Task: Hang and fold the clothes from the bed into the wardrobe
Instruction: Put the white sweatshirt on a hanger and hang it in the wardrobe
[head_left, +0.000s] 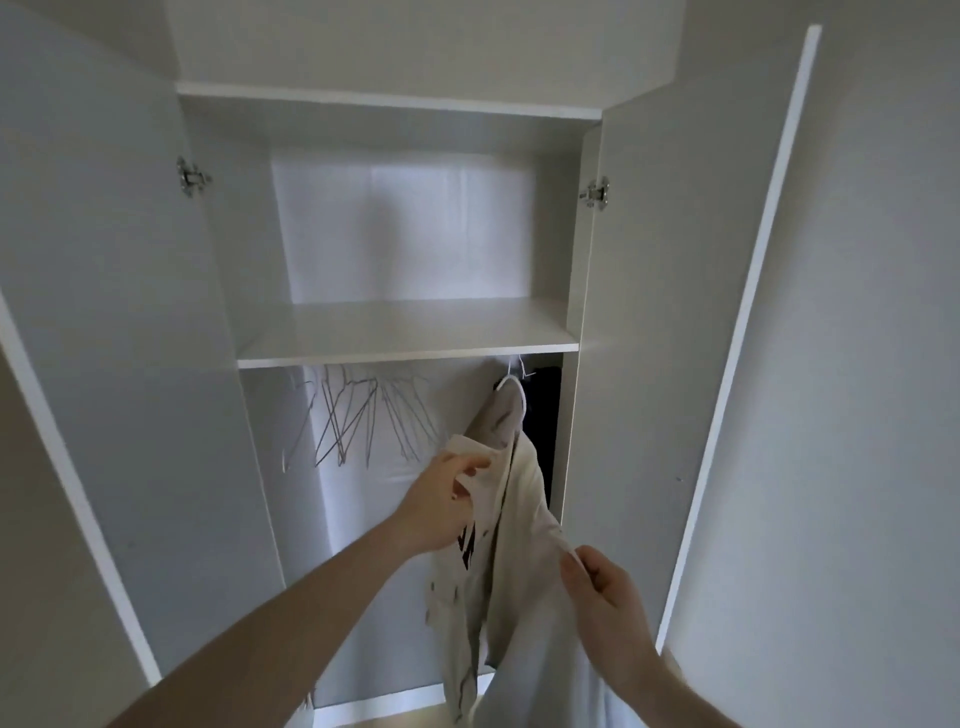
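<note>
Step in hand: dressing the cream printed cotton garment (511, 499) on its white hanger (514, 391), hooked at the right end of the tall white wardrobe (405, 345), under the shelf. Left hand (447, 499) pinches a fold near the collar; right hand (605, 587) pinches the lower edge. Next, probably: square the shoulders, then let go. A dark garment (545, 415) crowds the right wall; bare grey wire hangers (358, 415) hang well to the left, with free room between.
</note>
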